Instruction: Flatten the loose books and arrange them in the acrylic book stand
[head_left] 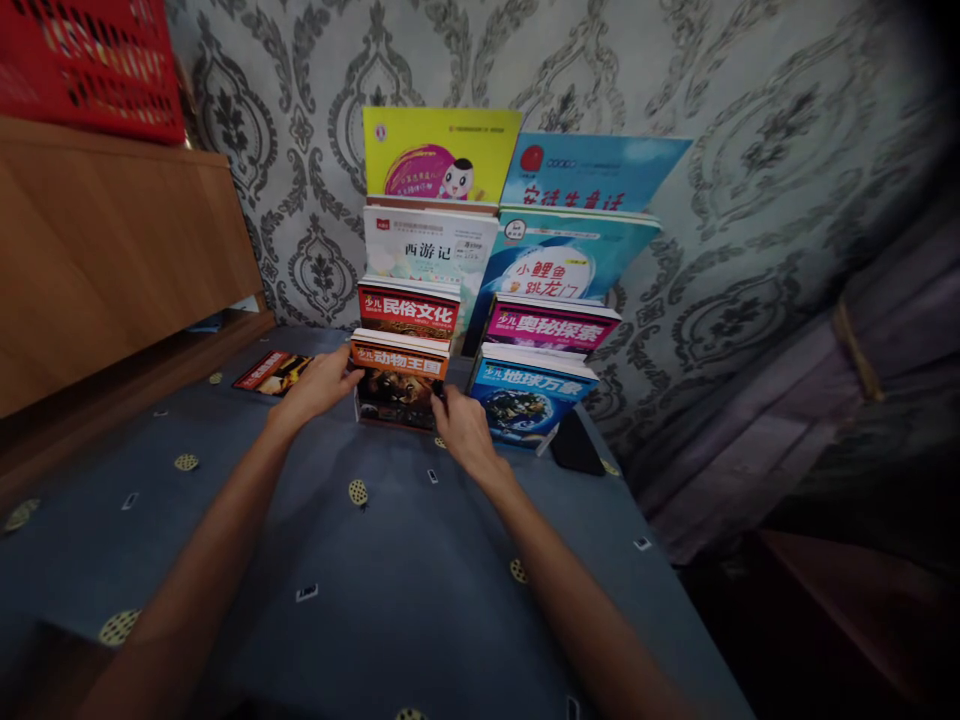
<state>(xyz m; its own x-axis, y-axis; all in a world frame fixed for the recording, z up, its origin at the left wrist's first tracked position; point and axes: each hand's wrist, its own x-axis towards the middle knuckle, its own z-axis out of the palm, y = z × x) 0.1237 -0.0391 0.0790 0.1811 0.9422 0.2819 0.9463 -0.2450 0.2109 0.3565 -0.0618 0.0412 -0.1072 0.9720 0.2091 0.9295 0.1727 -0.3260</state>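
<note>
An orange-titled book with a lion on its cover (397, 392) stands at the front of the left column of upright books. At its left edge is my left hand (322, 385), the thumb by the front cover and the fingers curled around the side. My right hand (463, 425) grips the lower right edge, its fingertips partly hidden. Right behind stands a red-titled book (409, 310), then a pale book (431, 245) and a tall yellow book (442, 150). Beside my right hand, a blue book with a globe (529, 405) fronts the right column.
Behind the globe book stand a magenta-titled book (551, 327), a teal book (577, 250) and a blue book (592, 170). A red-and-black book (274, 372) lies flat at left, a dark flat object (576, 445) at right. Wooden cabinet (112, 260) and red basket (90, 60) flank the patterned cloth (405, 560).
</note>
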